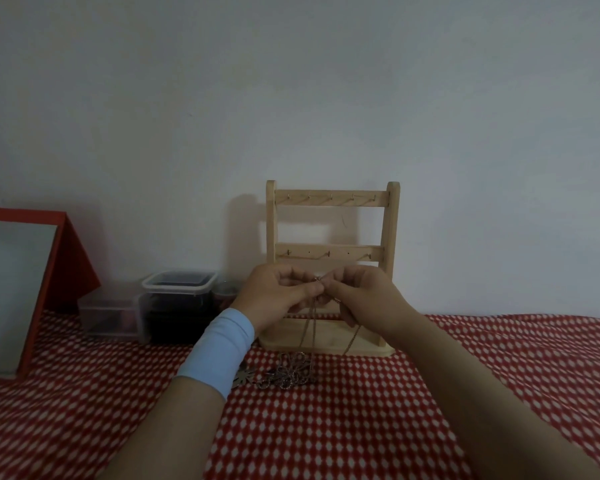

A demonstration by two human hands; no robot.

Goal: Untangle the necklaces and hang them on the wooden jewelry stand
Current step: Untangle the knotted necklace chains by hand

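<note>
Both hands are raised in front of the stand (pixel 331 199), about level with its lower bar. Left hand (pixel 274 296) and right hand (pixel 364 296) meet fingertip to fingertip. Each pinches the necklaces (pixel 291 374) at 1 small metal point, a clasp or a knot; too small to tell which. From the pinch, thin strands drop to a heap on the checked cloth (pixel 361 427), just in front of the stand's base. A flat pendant (pixel 245 377) lies beside the heap, partly hidden by the blue wristband (pixel 219 348) on the left forearm. No chain hangs on either of the 2 bars. Judged step: picking the tangle apart; hanging not yet begun.

Risks:
- Pulling the 2 pinch points apart while the heap drags below would likely tighten the knot.
- Lifting higher could raise the whole heap and snag a strand on the lower hooks, just behind the fingers.
- A thin chain may slip from the fingertips and fall back into the heap.
- Dim light makes the loops hard to follow.
</note>
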